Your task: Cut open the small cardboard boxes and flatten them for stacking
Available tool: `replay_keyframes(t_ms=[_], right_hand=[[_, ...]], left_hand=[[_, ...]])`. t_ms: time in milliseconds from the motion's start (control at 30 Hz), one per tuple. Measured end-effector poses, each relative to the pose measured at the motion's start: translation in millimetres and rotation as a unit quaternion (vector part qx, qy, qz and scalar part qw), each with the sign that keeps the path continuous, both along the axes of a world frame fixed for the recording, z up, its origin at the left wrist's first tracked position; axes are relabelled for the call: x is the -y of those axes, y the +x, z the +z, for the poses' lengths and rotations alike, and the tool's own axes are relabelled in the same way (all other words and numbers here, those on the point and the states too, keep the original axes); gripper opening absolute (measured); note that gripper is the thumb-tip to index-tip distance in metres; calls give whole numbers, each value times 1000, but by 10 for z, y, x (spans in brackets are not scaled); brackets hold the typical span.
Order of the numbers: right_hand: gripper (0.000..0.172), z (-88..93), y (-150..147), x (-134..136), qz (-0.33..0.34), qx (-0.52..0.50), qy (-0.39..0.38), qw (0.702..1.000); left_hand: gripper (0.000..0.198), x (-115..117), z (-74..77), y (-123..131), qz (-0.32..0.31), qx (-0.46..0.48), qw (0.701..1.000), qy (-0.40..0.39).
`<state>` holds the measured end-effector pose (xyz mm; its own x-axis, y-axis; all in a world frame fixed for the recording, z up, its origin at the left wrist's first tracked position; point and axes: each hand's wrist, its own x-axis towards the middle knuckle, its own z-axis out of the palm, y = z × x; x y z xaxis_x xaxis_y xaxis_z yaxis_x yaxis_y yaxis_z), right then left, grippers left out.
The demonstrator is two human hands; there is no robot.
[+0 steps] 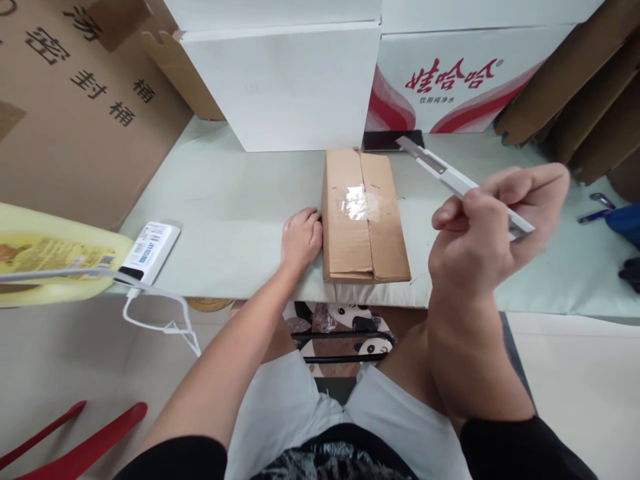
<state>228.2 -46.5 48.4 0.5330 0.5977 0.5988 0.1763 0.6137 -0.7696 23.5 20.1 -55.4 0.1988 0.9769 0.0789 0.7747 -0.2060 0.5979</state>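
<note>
A right hand (475,240) pinched one white box cutter (459,182), likely light, stiff and best taken by its handle, well back from the thin blade. Nearby, one left hand (302,235), fingers loosely together and gripping nothing, rested against the left side of one taped carton (345,250) on the table (250,200), probably light, firm-walled and best steadied by its sides. Beyond stood one plain white box (300,87) and one red-printed box (450,107).
</note>
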Motion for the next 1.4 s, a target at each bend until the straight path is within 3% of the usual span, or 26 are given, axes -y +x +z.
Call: replay_keyframes(t_ms=[133, 200, 333, 500, 567, 667, 767, 833, 900, 1000, 1233, 1400], right_hand=[[7, 52, -68, 66, 90, 23, -97, 991], [6, 50, -115, 80, 121, 43, -107, 986], [15, -38, -155, 47, 102, 105, -97, 985], [8, -153, -121, -4, 134, 152, -158, 966], [10, -163, -120, -9, 137, 151, -156, 967], [13, -146, -149, -4, 143, 140, -151, 968], [15, -114, -190, 5, 147, 138, -131, 971], [14, -98, -211, 11, 148, 146, -122, 971], [13, -93, -226, 17, 150, 157, -129, 967], [11, -98, -249, 30, 143, 161, -142, 966], [12, -103, -284, 42, 112, 161, -157, 968], [14, -129, -268, 43, 137, 142, -154, 968]], left_hand=[[43, -9, 6, -14, -16, -44, 999, 4], [45, -12, 16, -14, -18, -48, 999, 1], [45, 1, 5, -6, -14, -47, 999, 1], [36, -94, -18, -44, 26, 44, 998, -25], [38, -226, 116, -23, 63, 84, 994, -28], [33, -495, 567, 152, 97, 165, 980, 50], [25, -776, 1070, 449, 35, 163, 976, 140], [24, -928, 1240, 615, -4, 99, 987, 130], [24, -1028, 1238, 702, -20, 13, 998, 55], [31, -1084, 1085, 703, -1, -39, 999, -25], [37, -1080, 983, 682, 6, -37, 999, -12], [25, -1196, 829, 685, 14, 12, 1000, 6]])
